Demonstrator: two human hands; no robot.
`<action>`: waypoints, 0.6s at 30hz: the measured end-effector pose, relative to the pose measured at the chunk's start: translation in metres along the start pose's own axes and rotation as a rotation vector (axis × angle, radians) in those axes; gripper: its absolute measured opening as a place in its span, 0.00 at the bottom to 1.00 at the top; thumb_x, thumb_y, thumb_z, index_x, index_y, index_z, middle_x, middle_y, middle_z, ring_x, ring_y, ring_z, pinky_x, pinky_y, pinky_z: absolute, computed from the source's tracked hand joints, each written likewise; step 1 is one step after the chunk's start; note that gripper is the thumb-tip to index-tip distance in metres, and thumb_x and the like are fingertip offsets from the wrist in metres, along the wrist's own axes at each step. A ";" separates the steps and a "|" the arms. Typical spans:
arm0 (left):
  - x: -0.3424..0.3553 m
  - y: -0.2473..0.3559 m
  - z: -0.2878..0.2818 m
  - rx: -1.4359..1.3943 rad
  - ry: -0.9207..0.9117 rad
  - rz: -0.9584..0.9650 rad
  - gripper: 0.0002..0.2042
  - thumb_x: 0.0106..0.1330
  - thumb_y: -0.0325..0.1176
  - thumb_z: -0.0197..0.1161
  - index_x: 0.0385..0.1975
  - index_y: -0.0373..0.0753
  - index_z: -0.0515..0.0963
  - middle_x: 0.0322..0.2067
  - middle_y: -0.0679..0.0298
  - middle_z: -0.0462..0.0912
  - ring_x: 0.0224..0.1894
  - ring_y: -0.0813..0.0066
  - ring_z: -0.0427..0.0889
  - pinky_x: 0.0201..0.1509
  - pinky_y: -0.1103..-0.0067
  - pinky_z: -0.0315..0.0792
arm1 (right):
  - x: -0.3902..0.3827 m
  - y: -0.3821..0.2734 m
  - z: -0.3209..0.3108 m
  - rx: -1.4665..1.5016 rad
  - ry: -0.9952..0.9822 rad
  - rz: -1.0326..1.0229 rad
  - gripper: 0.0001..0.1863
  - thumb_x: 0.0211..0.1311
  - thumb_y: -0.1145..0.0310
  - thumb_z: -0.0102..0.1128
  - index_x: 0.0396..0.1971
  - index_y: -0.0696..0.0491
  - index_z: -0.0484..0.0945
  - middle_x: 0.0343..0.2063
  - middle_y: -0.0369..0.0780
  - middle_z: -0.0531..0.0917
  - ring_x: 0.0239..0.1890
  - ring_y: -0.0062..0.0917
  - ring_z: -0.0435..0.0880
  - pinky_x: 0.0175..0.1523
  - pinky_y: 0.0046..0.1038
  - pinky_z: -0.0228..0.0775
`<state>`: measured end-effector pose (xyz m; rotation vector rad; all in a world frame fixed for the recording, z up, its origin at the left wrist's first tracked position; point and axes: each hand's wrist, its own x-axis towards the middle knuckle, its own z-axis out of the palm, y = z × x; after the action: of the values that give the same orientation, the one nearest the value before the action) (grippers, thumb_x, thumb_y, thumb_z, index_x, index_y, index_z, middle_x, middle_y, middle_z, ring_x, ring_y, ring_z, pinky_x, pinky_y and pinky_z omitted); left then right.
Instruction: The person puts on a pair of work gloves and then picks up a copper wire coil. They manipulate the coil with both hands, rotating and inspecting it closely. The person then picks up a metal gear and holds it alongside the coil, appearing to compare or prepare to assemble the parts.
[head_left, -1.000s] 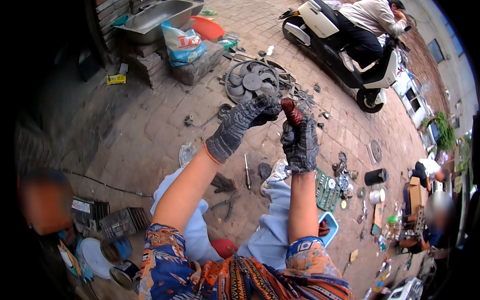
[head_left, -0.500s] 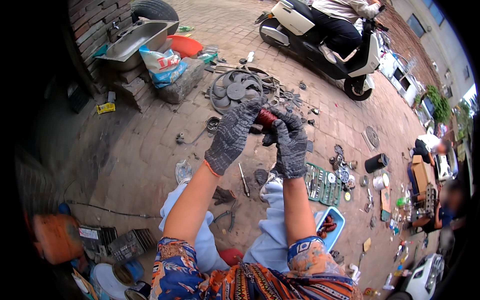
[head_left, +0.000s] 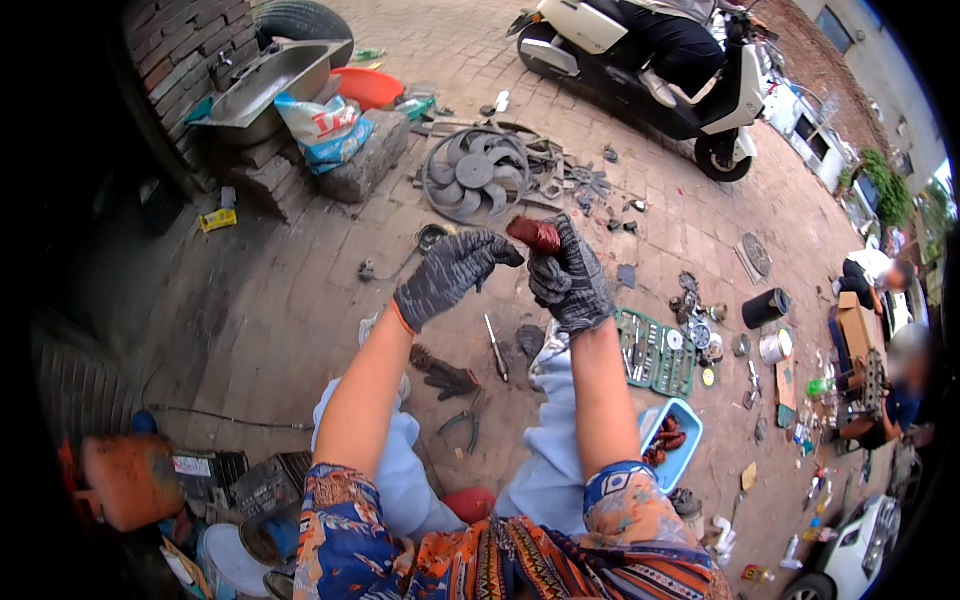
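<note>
My right hand point(head_left: 570, 279), in a grey knit work glove, is closed around a dark red coil of copper wire point(head_left: 535, 236). One end of the coil sticks out above the fingers, tilted to the left. My left hand point(head_left: 453, 275), gloved the same way, is just left of the coil and apart from it. Its fingers stretch toward the coil, and I see nothing in them. Below, on the brick ground, lie a screwdriver point(head_left: 497, 350), a dark spare glove point(head_left: 445, 375) and pliers point(head_left: 463, 428). Similar red coils point(head_left: 664, 440) lie in a blue basin point(head_left: 683, 463).
A fan assembly point(head_left: 475, 172) lies ahead among loose parts. To the right are a green tool case point(head_left: 652, 350) and a black cylinder point(head_left: 765, 308). A person sits on a scooter point(head_left: 640, 80) at the back. Old batteries point(head_left: 268, 492) and an orange container point(head_left: 130, 482) stand at the left.
My left hand has let go of the coil and moved left and down. My right hand still holds the coil, which now shows more of its length.
</note>
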<state>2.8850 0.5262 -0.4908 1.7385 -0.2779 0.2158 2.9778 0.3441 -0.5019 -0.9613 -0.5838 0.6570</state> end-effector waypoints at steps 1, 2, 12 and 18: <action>0.000 -0.001 -0.004 0.074 0.051 -0.052 0.09 0.66 0.30 0.51 0.39 0.35 0.77 0.21 0.65 0.74 0.23 0.81 0.74 0.29 0.79 0.70 | 0.001 0.001 -0.009 -0.632 -0.054 -0.355 0.14 0.62 0.57 0.52 0.38 0.52 0.73 0.19 0.37 0.76 0.12 0.15 0.68 0.16 0.16 0.58; -0.001 -0.016 -0.017 0.242 0.019 0.073 0.10 0.64 0.34 0.55 0.38 0.35 0.77 0.22 0.65 0.78 0.24 0.81 0.75 0.31 0.79 0.71 | 0.001 0.001 -0.012 -0.982 -0.038 -0.588 0.15 0.60 0.58 0.54 0.39 0.53 0.74 0.19 0.37 0.76 0.12 0.16 0.69 0.17 0.17 0.59; -0.006 -0.013 -0.003 0.186 0.012 0.214 0.13 0.66 0.31 0.49 0.43 0.36 0.78 0.35 0.58 0.82 0.34 0.74 0.81 0.40 0.77 0.73 | 0.005 0.004 0.044 -0.656 0.544 -0.174 0.13 0.60 0.60 0.56 0.31 0.56 0.78 0.16 0.36 0.77 0.12 0.16 0.71 0.18 0.19 0.61; -0.009 -0.054 -0.011 -0.115 -0.262 0.034 0.14 0.66 0.34 0.47 0.40 0.33 0.77 0.42 0.62 0.80 0.36 0.74 0.79 0.41 0.78 0.73 | 0.010 -0.003 0.018 0.419 0.240 0.184 0.16 0.68 0.55 0.44 0.39 0.53 0.72 0.12 0.30 0.67 0.09 0.11 0.61 0.11 0.15 0.50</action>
<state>2.8926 0.5466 -0.5420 1.6480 -0.5019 -0.0044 2.9723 0.3599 -0.4899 -0.6891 -0.1341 0.7775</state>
